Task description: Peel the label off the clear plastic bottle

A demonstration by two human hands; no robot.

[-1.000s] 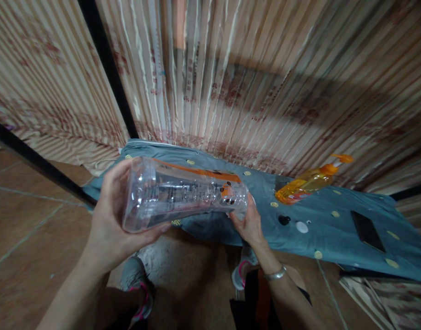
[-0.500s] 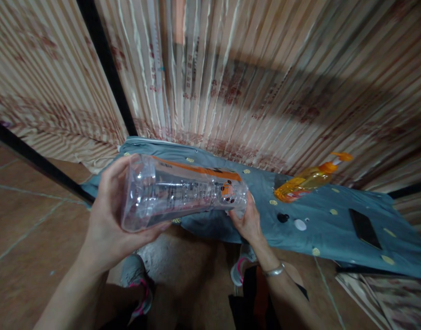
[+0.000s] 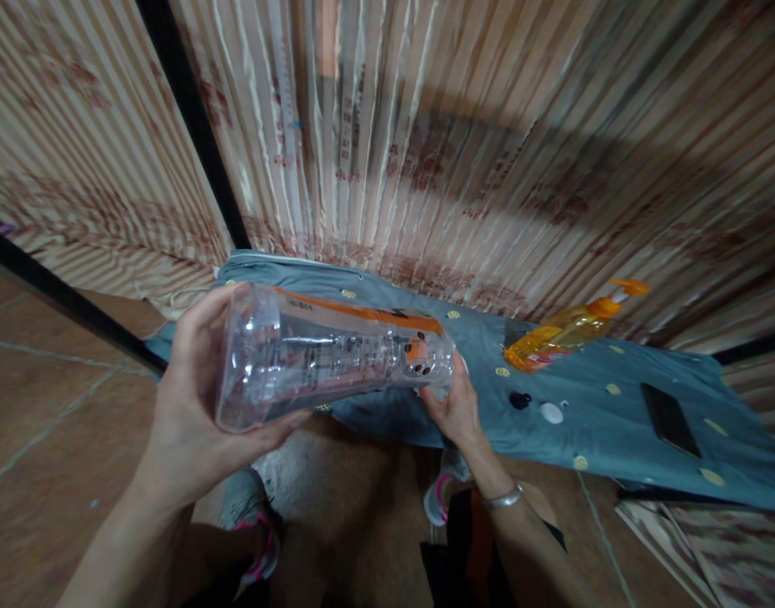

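A large clear plastic bottle (image 3: 337, 359) with an orange stripe and a small orange cartoon print lies sideways in the air between my hands. My left hand (image 3: 194, 397) is wrapped round its wide end at the left, thumb along the near side. At the narrow right end, my right hand (image 3: 454, 405) grips the bottle from below and behind; part of its fingers is hidden. A silver bracelet (image 3: 505, 496) circles my right wrist. Beyond the right hand, a small black piece (image 3: 520, 400) and a white round cap (image 3: 551, 413) lie on the blue-green cloth (image 3: 419, 422).
A pump bottle of orange-yellow liquid (image 3: 561, 338) stands on the cloth at the right. Farther right lies a black phone (image 3: 669, 419). Behind is a striped curtain (image 3: 387, 152), with a dark pole (image 3: 194, 127) at left. My shoes (image 3: 243, 498) are on the brown tiled floor below.
The wide end of the bottle and my left hand have shifted slightly left and nearer. My right hand has barely moved, and both hands keep their hold.
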